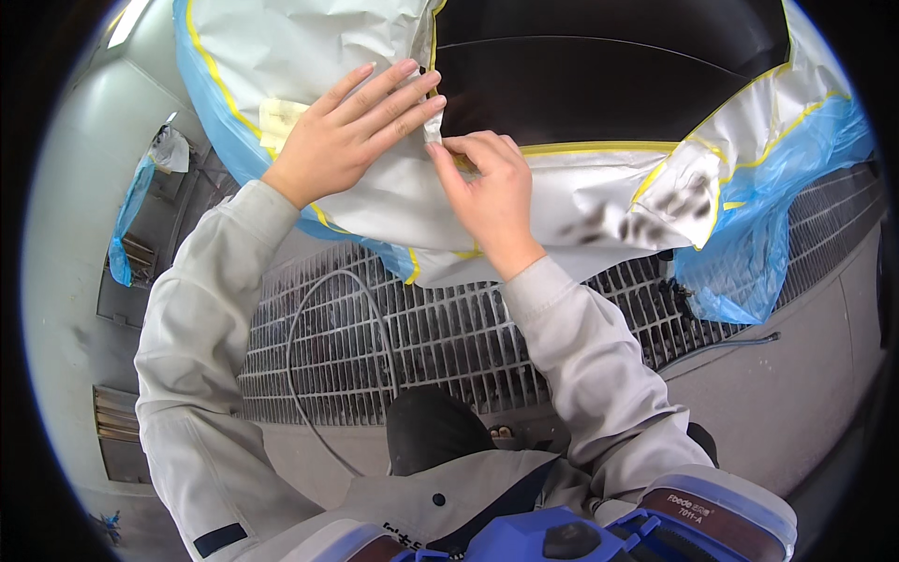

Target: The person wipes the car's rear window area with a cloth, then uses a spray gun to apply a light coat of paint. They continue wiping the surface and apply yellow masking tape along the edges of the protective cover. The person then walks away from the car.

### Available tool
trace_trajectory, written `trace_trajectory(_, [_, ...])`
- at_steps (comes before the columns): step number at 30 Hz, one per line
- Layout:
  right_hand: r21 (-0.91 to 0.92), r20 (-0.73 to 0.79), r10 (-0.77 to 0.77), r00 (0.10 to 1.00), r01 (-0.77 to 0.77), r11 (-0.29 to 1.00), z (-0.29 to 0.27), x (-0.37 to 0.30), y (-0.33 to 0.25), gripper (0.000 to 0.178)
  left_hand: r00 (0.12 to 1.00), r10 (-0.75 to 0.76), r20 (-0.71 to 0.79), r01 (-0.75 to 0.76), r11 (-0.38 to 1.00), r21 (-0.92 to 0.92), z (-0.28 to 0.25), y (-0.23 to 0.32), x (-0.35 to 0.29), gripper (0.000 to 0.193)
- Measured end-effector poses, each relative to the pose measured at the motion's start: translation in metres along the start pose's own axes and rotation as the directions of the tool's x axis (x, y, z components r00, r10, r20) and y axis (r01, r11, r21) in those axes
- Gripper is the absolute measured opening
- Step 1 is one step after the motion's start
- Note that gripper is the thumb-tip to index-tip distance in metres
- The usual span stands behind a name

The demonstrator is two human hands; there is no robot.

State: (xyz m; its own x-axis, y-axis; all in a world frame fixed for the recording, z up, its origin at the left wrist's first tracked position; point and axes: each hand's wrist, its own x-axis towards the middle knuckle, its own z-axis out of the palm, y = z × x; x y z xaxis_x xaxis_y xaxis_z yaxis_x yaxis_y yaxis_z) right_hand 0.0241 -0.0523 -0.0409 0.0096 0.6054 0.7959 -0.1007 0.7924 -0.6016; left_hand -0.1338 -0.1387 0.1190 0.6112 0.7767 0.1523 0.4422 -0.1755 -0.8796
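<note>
A glossy black vehicle panel (599, 94) shows inside a border of white masking paper (562, 183), edged with yellow masking tape (599, 147). My left hand (332, 150) lies flat on the paper left of the panel, fingers stretched toward its left edge. Close by, at the panel's lower left corner, my right hand (489, 192) has its thumb and curled fingers closed on the paper edge. A narrow white strip of the paper (433, 126) stands between the two hands. Whatever lies inside the right hand's curled fingers is hidden.
Blue plastic sheeting (740, 272) hangs at the right, beside dark-smudged paper. Below runs a metal floor grating (449, 328) with a grey hose (290, 328) looped over it. A blue respirator (543, 539) shows at the bottom edge. A pale wall (84, 234) stands left.
</note>
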Motion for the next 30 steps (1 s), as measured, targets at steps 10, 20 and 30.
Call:
trace_trajectory(10, [-0.124,-0.011,0.108,0.994,-0.109,0.986,0.002,0.003,0.005,0.018,1.000,-0.015,0.006,0.016,1.000,-0.009,0.007,0.003,-0.002,0.064])
trace_trajectory(20, [-0.246,0.058,0.125,0.990,-0.107,0.963,0.004,0.006,0.002,0.018,0.995,-0.044,-0.091,0.040,0.998,-0.046,0.014,0.010,-0.002,0.072])
trace_trajectory(30, [-0.105,0.059,0.228,0.972,-0.221,0.970,-0.005,0.004,0.006,0.021,0.983,-0.155,-0.096,0.160,0.986,0.044,0.023,0.042,-0.005,0.066])
